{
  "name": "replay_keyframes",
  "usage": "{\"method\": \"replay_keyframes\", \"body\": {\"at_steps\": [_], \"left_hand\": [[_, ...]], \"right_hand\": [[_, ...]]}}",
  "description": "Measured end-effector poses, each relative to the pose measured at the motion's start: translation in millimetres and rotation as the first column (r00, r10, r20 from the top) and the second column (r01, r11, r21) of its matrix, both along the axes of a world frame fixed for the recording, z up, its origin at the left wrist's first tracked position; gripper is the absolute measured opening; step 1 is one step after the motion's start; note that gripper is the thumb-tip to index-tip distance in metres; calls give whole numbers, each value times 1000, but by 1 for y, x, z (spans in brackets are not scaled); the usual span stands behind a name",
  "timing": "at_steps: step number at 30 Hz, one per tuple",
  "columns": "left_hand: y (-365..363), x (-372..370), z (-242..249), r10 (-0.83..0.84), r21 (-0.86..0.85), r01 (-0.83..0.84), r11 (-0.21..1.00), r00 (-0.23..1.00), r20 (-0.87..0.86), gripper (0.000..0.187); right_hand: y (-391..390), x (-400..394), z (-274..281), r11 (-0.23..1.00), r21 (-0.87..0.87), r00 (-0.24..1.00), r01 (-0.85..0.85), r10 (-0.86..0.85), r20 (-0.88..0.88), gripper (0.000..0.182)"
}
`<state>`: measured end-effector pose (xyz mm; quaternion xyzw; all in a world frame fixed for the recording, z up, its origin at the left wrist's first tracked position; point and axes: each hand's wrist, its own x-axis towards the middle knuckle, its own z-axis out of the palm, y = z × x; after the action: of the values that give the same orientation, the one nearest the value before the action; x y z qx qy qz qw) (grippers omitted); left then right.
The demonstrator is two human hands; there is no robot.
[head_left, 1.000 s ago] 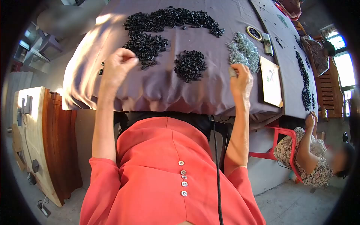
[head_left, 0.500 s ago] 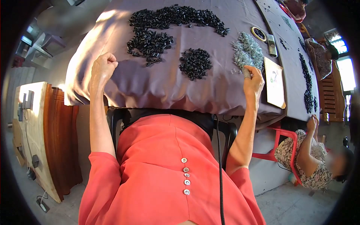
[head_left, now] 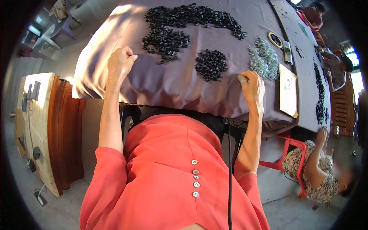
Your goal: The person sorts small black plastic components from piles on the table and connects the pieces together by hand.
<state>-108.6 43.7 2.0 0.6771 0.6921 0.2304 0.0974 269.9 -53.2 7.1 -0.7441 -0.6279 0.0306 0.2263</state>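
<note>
My left hand (head_left: pixel 120 63) is closed with its fingers curled, above the left part of the purple-grey tablecloth (head_left: pixel 153 84). Whatever it may hold is hidden. My right hand (head_left: pixel 253 86) is pinched closed, with a greyish covering (head_left: pixel 242 79) on a fingertip; anything between its fingers is too small to name. Just beyond it lies a heap of small clear pieces (head_left: pixel 264 61). A compact pile of small black pieces (head_left: pixel 211 65) sits between my hands. Farther back, a larger curved heap of black pieces (head_left: pixel 166 40) spreads over the cloth.
Right of the clear heap are a tape roll (head_left: pixel 275 39), a pale handheld device (head_left: pixel 287 53) and a flat board (head_left: pixel 288 90). A co-worker (head_left: pixel 318 172) sits on a red chair (head_left: pixel 285 153) at the right. A wooden cabinet (head_left: pixel 65 134) stands at left.
My right hand has moved slightly left and down, away from the clear heap. The left hand stays closed and appears a little higher and farther right, as the whole view has shifted.
</note>
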Motion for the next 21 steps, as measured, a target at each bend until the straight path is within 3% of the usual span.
{"method": "replay_keyframes", "body": {"at_steps": [6, 10, 14, 21], "left_hand": [[0, 0, 0, -5, 11, 5, 1000, 1000, -29, 19], [-3, 7, -1, -26, 158, 32, 987, 999, -42, 18], [-11, 34, 7, -173, 262, 127, 957, 972, 160, 13], [-28, 86, -12, -374, 322, 302, 897, 908, 191, 9]], "right_hand": [[0, 2, -10, 999, -2, 999, -40, 40, 20, 13], [1, 2, -17, 998, 37, 996, -55, 52, 73, 13], [0, -3, -11, 999, 39, 998, -9, 7, 58, 13], [4, -7, -13, 986, 164, 993, 14, 5, -118, 14]]}}
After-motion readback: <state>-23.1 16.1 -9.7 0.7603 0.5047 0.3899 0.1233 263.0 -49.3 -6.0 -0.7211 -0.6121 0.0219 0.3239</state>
